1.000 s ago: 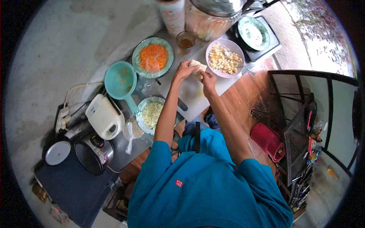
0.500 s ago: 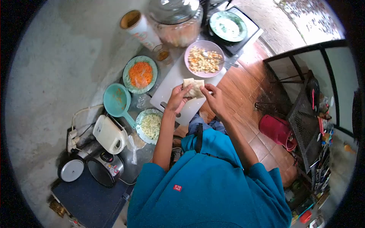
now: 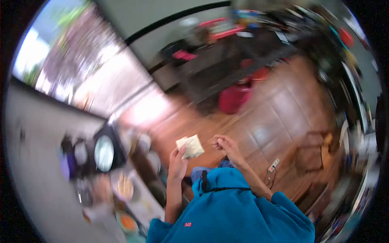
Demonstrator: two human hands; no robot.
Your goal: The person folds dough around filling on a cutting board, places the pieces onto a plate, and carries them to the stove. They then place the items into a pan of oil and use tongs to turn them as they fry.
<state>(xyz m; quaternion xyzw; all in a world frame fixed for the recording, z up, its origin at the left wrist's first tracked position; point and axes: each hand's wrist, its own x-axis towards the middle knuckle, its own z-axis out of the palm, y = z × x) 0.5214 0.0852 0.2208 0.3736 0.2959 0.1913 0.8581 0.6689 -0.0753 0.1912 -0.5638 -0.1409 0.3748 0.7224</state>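
My left hand (image 3: 178, 163) grips a stack of square, pale dough wrappers (image 3: 192, 146) by its left edge, held up in front of my body. To the right of the stack, apart from it, is my right hand (image 3: 229, 149). Its fingers are curled and pinched together; whether anything lies between the fingertips is too blurred to make out. At the lower left, smeared by motion, stand a bowl of chopped filling (image 3: 125, 187) on a white cutting board (image 3: 142, 202) and a plate of shredded orange food (image 3: 127, 222).
A pale green plate (image 3: 104, 153) sits on a black stove (image 3: 114, 141) at the left. Tiled floor (image 3: 263, 125) spreads ahead and right, with a red gas cylinder (image 3: 234, 98) beside a dark mesh table (image 3: 227, 60). A power strip (image 3: 273, 165) lies on the floor.
My view has swung right, away from the counter, toward the room and doorway. My right hand has come off the dough wrappers, which stay in my left hand.
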